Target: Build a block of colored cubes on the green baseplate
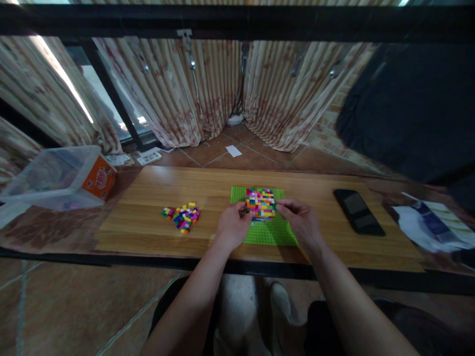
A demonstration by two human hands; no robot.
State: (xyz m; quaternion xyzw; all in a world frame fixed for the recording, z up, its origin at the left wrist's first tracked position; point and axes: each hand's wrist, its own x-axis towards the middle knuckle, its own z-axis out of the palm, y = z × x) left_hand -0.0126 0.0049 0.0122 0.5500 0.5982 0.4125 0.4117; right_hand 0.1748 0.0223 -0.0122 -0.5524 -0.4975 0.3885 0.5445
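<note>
A green baseplate [267,233] lies on a wooden table [148,232]. On its far half stands a block of many-coloured small bricks [261,202]. My left hand [233,226] pinches the block's near left corner with closed fingers. My right hand [302,221] grips the block's near right side, fingers curled against it. A loose heap of small coloured bricks [182,216] lies on the table to the left of the plate, apart from both hands.
A black phone [358,211] lies on the table to the right. A clear plastic tub with an orange label [59,177] stands at the far left. White and blue papers [430,225] sit at the right edge. Curtains hang behind.
</note>
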